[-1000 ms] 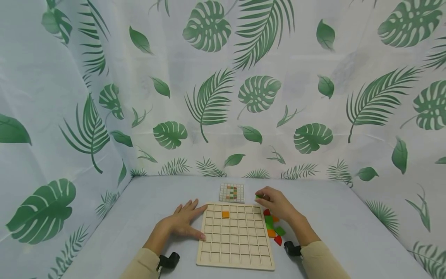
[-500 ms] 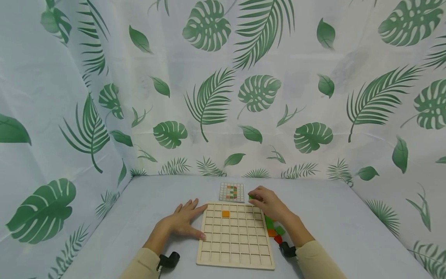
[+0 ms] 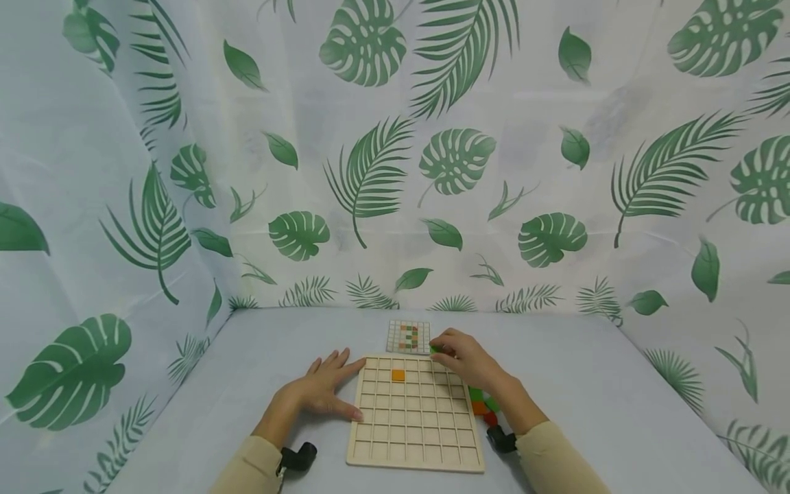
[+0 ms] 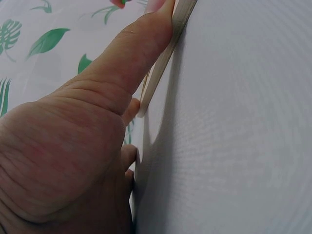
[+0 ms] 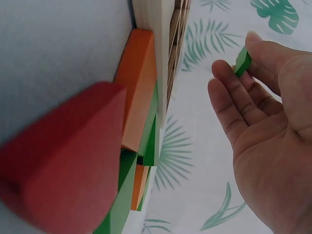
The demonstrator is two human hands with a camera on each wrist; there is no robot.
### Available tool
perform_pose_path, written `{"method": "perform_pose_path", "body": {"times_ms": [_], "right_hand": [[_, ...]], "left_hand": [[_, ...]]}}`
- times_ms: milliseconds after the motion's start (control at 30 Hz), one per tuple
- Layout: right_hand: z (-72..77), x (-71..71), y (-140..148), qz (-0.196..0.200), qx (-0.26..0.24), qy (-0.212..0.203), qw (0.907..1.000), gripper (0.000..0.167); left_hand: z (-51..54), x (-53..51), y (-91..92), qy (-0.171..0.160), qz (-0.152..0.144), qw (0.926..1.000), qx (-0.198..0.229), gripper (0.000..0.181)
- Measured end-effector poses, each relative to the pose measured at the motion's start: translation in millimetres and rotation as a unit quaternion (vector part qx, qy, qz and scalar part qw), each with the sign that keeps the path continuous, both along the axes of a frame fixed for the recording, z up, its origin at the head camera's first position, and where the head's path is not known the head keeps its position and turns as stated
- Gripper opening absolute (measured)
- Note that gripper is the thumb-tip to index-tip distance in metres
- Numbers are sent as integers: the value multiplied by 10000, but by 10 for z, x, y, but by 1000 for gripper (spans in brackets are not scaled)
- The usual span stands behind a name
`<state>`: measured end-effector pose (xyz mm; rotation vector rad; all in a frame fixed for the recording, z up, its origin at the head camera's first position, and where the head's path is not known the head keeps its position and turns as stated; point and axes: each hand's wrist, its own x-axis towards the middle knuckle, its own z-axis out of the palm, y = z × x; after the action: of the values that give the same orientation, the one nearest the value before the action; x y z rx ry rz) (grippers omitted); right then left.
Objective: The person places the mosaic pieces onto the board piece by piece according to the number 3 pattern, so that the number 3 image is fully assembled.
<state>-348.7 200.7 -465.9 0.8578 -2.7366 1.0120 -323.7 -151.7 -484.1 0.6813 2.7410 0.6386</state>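
Head view: the left hand (image 3: 326, 388) lies spread with fingers relaxed along the near-left side of the grid board (image 3: 415, 435), likely steadying it. The right hand (image 3: 469, 359) pinches a green piece (image 3: 435, 350) by the board's far-right corner, near a printed card (image 3: 408, 336). One orange tile (image 3: 398, 375) sits in a cell; loose pieces (image 3: 479, 407) lie beside the right edge, seemingly for easy reach. Beneath is a pale, smooth worktop (image 3: 586, 405); leaf-printed cloth (image 3: 457, 161) hangs around it.

Left wrist view: the thumb rests against the board's edge, perhaps to stop sliding.

Right wrist view: thumb and fingertips hold the green piece raised; a red piece (image 5: 73, 161) and an orange block (image 5: 139, 92) lie below.
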Motion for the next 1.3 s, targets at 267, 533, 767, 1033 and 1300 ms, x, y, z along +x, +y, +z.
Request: {"method": "perform_pose_path", "body": {"times_ms": [267, 533, 767, 1033, 1300], "right_hand": [[-6, -16, -95, -3, 102, -46, 9999, 28], [11, 35, -175, 333, 154, -43, 9993, 28], [28, 48, -233, 386, 271, -51, 9989, 30], [25, 59, -264, 509, 441, -264, 9974, 30], [35, 50, -338, 893, 915, -63, 9918, 26]], "left_hand": [[-16, -19, -44, -48, -103, 9997, 201, 117], [12, 6, -12, -22, -11, 9999, 141, 116], [-4, 3, -1, 29, 24, 10000, 41, 114], [-2, -3, -5, 14, -20, 10000, 52, 113], [-12, -11, -8, 3, -21, 10000, 29, 112]]}}
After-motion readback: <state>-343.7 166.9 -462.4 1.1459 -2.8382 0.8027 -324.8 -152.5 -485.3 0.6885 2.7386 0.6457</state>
